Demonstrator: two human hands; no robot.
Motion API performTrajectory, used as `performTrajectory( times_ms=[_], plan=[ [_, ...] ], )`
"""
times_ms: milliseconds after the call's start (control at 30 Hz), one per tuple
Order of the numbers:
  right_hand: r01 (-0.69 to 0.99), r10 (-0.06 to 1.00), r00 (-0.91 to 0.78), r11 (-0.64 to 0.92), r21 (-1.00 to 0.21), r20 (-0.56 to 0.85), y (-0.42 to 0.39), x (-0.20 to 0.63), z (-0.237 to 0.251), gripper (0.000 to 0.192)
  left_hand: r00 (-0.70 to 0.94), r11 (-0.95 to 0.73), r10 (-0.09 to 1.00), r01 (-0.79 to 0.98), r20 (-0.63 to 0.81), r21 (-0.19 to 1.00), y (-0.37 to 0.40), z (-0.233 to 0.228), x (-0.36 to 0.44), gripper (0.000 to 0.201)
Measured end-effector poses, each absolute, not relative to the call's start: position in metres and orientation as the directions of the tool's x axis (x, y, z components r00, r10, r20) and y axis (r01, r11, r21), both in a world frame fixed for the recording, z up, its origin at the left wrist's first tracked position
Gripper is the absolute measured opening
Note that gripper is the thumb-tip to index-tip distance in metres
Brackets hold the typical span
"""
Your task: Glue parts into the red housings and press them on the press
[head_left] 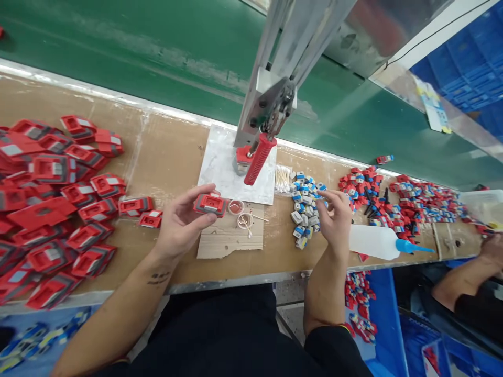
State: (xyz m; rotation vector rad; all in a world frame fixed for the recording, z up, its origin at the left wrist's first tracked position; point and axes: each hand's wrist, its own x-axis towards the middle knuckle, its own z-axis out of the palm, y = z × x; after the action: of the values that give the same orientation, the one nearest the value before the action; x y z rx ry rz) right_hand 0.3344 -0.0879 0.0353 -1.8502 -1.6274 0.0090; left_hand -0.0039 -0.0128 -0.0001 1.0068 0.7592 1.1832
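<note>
My left hand (181,220) is closed around the ends of a red and grey plastic toy car body (211,203), its hollow side facing up, above the cardboard edge. On the right, my right hand (335,217) hovers at the edge of a pile of small blue, white and grey plastic blocks (302,201). Its thumb and forefinger are curled with a small gap between the tips, and I see nothing held there. Two small round dishes, one with reddish contents (236,207) and one with cotton swabs (244,220), lie between my hands on a cardboard piece (230,243).
A toggle clamp press with a red handle (260,159) stands on a metal plate (212,157). Red car bodies (51,209) heap at left. Swabs (283,178), a blue-tipped bottle (373,241) and small red parts (416,199) lie rightward. A co-worker's arm (463,275) shows far right.
</note>
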Motion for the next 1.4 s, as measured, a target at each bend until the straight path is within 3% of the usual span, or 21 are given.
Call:
performTrajectory(
  times_ms=[100, 167, 300, 367, 433, 500, 567, 633, 833, 967, 1033, 1233, 1400],
  plan=[
    [0.961, 0.977, 0.169, -0.133, -0.242, 0.133, -0.068, 0.345, 0.026, 0.024, 0.271, 0.104, 0.962, -0.452, 0.025, 0.886, -0.013, -0.002, -0.002, 0.056],
    [0.964, 0.982, 0.188, -0.177, -0.200, 0.037, -0.055, 0.341, 0.017, 0.026, 0.272, 0.111, 0.962, -0.479, 0.026, 0.871, -0.012, -0.002, -0.001, 0.060],
    [0.899, 0.954, 0.283, -0.227, -0.374, 0.103, -0.052, 0.330, 0.009, 0.028, 0.261, 0.118, 0.965, -0.503, 0.021, 0.856, -0.010, 0.001, 0.000, 0.051],
    [0.801, 0.923, 0.352, -0.210, -0.560, 0.158, -0.065, 0.323, 0.011, 0.032, 0.277, 0.125, 0.961, -0.507, 0.023, 0.853, -0.010, 0.003, 0.001, 0.045],
    [0.557, 0.873, 0.457, -0.129, -0.821, 0.173, -0.082, 0.310, 0.016, 0.035, 0.310, 0.144, 0.950, -0.522, 0.029, 0.841, -0.011, 0.005, 0.003, 0.042],
    [0.216, 0.846, 0.518, 0.012, -0.976, 0.125, -0.098, 0.289, 0.023, 0.035, 0.358, 0.171, 0.933, -0.546, 0.043, 0.820, -0.015, 0.009, 0.007, 0.041],
    [-0.002, 0.867, 0.491, 0.094, -0.996, 0.081, -0.110, 0.266, 0.030, 0.033, 0.420, 0.204, 0.906, -0.553, 0.058, 0.808, -0.022, 0.014, 0.012, 0.040],
    [-0.118, 0.893, 0.445, 0.131, -0.984, 0.065, -0.115, 0.245, 0.038, 0.030, 0.474, 0.231, 0.878, -0.538, 0.065, 0.810, -0.030, 0.018, 0.018, 0.040],
    [-0.274, 0.949, 0.310, 0.146, -0.951, 0.056, -0.115, 0.216, 0.049, 0.022, 0.502, 0.300, 0.864, -0.571, 0.037, 0.764, -0.055, 0.018, 0.028, 0.044],
    [-0.249, 0.965, 0.229, 0.183, -0.951, 0.126, -0.117, 0.212, 0.051, 0.017, 0.507, 0.328, 0.862, -0.588, 0.021, 0.740, -0.064, 0.016, 0.026, 0.038],
    [-0.182, 0.962, 0.206, 0.219, -0.958, 0.181, -0.120, 0.211, 0.053, 0.026, 0.500, 0.328, 0.866, -0.584, 0.010, 0.743, -0.066, 0.016, 0.024, 0.040],
    [0.160, 0.929, 0.161, 0.308, -0.938, 0.332, -0.128, 0.207, 0.062, 0.038, 0.502, 0.330, 0.865, -0.581, 0.009, 0.744, -0.071, 0.013, 0.020, 0.039],
    [0.395, 0.928, 0.093, 0.298, -0.869, 0.360, -0.129, 0.203, 0.067, 0.030, 0.404, 0.157, 0.908, -0.566, 0.107, 0.809, -0.073, 0.010, 0.017, 0.034]
  ],
)
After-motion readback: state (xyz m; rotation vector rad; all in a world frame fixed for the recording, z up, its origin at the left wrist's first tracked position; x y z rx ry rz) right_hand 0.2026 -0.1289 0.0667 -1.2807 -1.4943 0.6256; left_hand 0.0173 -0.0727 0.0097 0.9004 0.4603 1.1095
